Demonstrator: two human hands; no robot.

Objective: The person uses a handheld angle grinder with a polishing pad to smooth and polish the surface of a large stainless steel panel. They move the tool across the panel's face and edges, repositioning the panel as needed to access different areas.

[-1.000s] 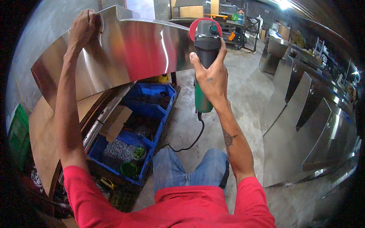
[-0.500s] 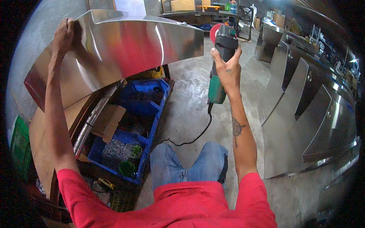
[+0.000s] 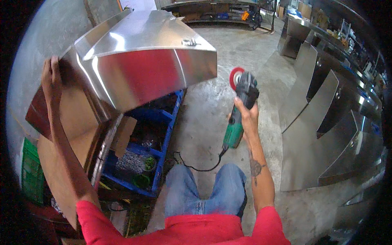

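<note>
A shiny folded sheet-metal piece (image 3: 157,69) rests on the left over a brown board. Its top face carries a small metal fitting (image 3: 190,42), and its near side mirrors my red shirt. My left hand (image 3: 52,81) grips this piece at its left edge, fingers bent over it. In my right hand (image 3: 248,116) is a green and black angle grinder (image 3: 237,126), held up to the right of the metal piece and apart from it. The grinder's red disc (image 3: 235,77) points away from me. A black cord (image 3: 200,170) trails from its lower end.
Below the metal piece stands a blue divided bin (image 3: 163,143) with small grey parts and green cups. Several bent metal panels (image 3: 306,134) stand along the right. A green crate (image 3: 32,173) is at far left; a workbench (image 3: 212,14) lines the back.
The metal piece has tipped, so its top face with the fitting now shows. The grinder has come lower and closer to me. My left hand has shifted lower and left with the edge.
</note>
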